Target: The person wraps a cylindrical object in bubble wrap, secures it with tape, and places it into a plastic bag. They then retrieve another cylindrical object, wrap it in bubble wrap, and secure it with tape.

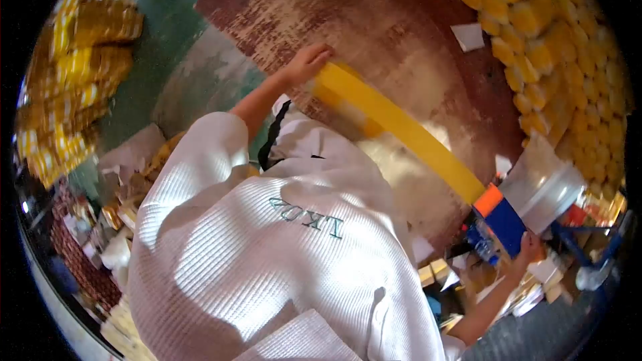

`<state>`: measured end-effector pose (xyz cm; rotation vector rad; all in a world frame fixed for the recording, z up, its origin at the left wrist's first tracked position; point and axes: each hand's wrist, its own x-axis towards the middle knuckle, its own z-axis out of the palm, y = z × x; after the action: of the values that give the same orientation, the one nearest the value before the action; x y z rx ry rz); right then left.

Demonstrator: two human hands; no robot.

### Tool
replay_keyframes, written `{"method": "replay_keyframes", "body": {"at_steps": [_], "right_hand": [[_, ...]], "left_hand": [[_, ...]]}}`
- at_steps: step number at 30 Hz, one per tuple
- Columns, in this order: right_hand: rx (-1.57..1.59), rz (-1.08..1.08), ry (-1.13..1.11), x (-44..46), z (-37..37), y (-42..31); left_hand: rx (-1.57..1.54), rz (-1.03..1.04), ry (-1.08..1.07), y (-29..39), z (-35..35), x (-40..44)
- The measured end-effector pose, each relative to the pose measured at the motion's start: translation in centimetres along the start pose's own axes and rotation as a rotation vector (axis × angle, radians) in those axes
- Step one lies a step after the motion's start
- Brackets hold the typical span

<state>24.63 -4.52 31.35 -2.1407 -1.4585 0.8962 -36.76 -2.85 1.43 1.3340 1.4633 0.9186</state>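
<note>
A long yellow strip [414, 140] runs diagonally from upper left to lower right in front of my body. My left hand [309, 65] is closed at its upper left end, fingers bent together; blur softens the edge there. At the lower right, the strip meets the orange end of a blue and orange block [505, 225]. My right hand [528, 251] is closed on the block's lower corner, with part of the grip hidden. A blurred yellow and whitish area lies along the strip's lower edge near my left hand.
Beneath the strip is a worn reddish-brown surface [374, 20]. Yellow bundles are piled at the right [575, 60] and left [93, 67]. A clear plastic container [548, 190] stands near the blue block. Cardboard and paper scraps lie at both lower sides.
</note>
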Motion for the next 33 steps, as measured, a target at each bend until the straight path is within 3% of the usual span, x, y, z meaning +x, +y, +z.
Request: {"method": "replay_keyframes", "body": {"at_steps": [4,8,11,13,15,20,22,24,26,28,29,31,33], "right_hand": [[-0.198,-0.141,-0.147,0.1,-4.0,5.7],[-0.309,-0.180,-0.108,-0.3,-0.3,5.2],[-0.511,-0.130,-0.212,1.7,2.6,6.1],[-0.468,0.113,-0.406,2.4,5.0,2.2],[-0.601,-0.327,-0.111,2.0,7.3,3.8],[-0.576,-0.065,-0.402,3.4,10.8,2.4],[-0.608,-0.118,-0.398,3.4,12.3,2.0],[-0.606,-0.177,-0.382,3.5,13.2,2.7],[-0.581,-0.237,-0.354,3.4,13.9,3.9],[-0.534,-0.139,-0.395,2.8,13.6,3.2],[-0.510,-0.097,-0.406,2.8,13.3,2.6],[-0.520,-0.130,-0.371,2.6,12.7,3.0],[-0.477,-0.217,-0.302,1.9,12.3,4.2]], "left_hand": [[-0.075,0.037,-0.057,0.6,-0.1,0.2],[0.038,0.013,-0.132,0.9,-0.5,0.6],[0.025,0.040,-0.142,0.0,-0.6,0.7],[-0.048,0.045,-0.128,-1.6,-0.3,0.7],[-0.078,-0.011,-0.113,-1.7,-0.3,0.7],[0.093,-0.002,-0.097,-1.4,-0.4,0.8],[0.121,-0.126,-0.032,-1.1,-0.2,1.0],[0.456,0.006,-0.022,0.6,0.0,0.8],[1.067,0.423,-0.066,10.5,3.0,0.0],[0.735,0.384,-0.436,12.5,7.0,0.2],[0.942,0.592,-0.460,12.1,9.5,0.1],[1.054,0.739,-0.565,12.2,12.7,0.7],[0.866,0.590,-0.752,12.7,14.2,1.5]]}}
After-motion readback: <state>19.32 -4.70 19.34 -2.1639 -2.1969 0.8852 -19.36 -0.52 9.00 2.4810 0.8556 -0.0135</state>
